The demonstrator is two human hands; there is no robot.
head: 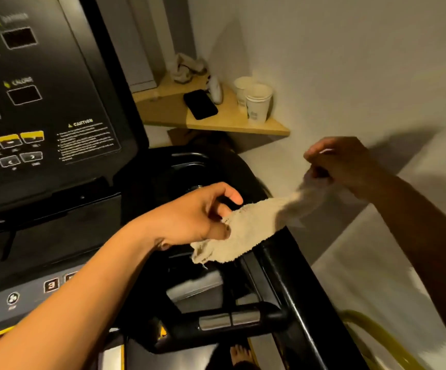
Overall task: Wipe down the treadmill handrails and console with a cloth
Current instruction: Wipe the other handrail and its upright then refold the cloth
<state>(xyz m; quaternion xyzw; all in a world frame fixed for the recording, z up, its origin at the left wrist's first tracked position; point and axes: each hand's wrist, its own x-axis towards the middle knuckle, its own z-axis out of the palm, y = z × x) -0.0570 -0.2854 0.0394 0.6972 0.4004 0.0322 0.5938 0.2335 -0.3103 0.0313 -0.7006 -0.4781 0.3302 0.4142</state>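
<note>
Head view: both hands stretch the cloth (245,231); stacked paper cups (256,102) nearby.

Looks like a small home gym corner or exercise rm: a treadmill w/ black console (42,84) showing readout windows, yellow buttons and a caution label, plus black handrail (296,284), fills the view, close to plain white walls (350,62). A wooden corner shelf (216,124) beside it carries a phone (200,104), stacked paper cups (257,102) and a crumpled cloth, i.e. casual personal stuff.
</note>
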